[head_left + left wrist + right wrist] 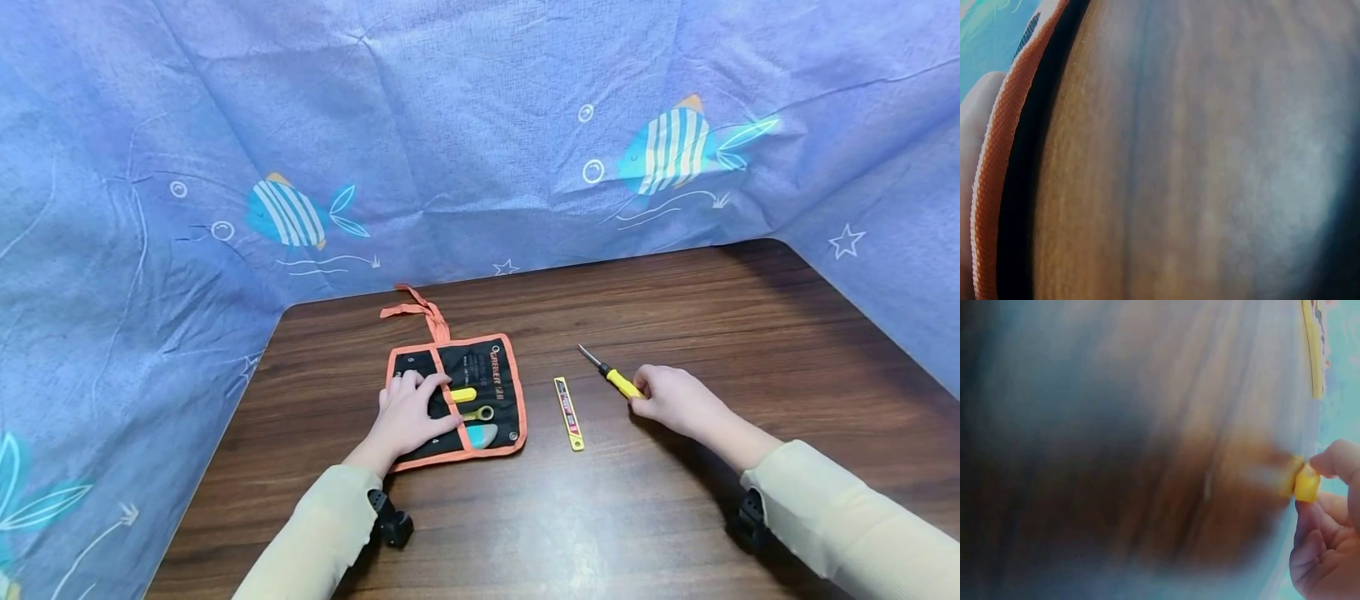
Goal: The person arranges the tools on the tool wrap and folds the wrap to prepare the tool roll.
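My right hand (678, 402) pinches the yellow handle end of a screwdriver (624, 384), whose metal shaft points away to the left over the table. In the right wrist view, the yellow handle end (1307, 484) shows between thumb and fingers. On the left lies a black tool pouch (491, 367) with orange trim. Resting on it with fingers spread is my left hand (408, 417). A yellow-handled tool (464, 395), a ratchet wrench (483, 413) and a teal-and-grey piece (482, 435) sit in the pouch. Orange trim (1000, 156) partly hides the left hand in the left wrist view.
A narrow yellow labelled strip (569, 414) lies between the pouch and the screwdriver. Orange ties (423, 312) stretch from the pouch toward the back edge of the brown wooden table (495, 525). Blue fish-print cloth (465, 142) hangs behind and at both sides.
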Demonstrator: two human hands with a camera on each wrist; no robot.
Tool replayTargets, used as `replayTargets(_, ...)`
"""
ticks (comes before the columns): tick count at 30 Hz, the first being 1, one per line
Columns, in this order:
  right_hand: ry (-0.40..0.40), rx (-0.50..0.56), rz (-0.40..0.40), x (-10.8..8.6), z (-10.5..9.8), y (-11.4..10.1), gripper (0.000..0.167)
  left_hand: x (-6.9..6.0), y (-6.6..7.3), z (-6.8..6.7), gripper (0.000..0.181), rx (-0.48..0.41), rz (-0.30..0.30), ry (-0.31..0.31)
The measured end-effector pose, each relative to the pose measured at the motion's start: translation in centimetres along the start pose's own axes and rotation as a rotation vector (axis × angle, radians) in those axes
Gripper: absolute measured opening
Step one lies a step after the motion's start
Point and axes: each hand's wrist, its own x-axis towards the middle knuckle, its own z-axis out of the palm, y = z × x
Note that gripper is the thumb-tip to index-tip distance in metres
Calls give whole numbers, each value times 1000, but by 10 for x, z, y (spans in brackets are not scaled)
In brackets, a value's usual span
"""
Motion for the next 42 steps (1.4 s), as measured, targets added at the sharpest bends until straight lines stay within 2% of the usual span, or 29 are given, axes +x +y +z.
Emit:
replayTargets(5,18,-17,-20,1,1,5,14,0,-1,0,68,0,5,3)
replayTargets(15,90,66,-135,6,-1,9,9,-1,1,-2,67,-7,7,-1)
replayTargets(25,66,94,-176,19,-3,5,9,1,3,-1,67,-13,15,-1)
replayTargets(34,78,80,-260,41,-3,-10,11,1,2,-2,66,-21,12,10)
replayTargets(42,39,52,-362,64,1,-33,11,0,0,-1,67,-34,-3,3)
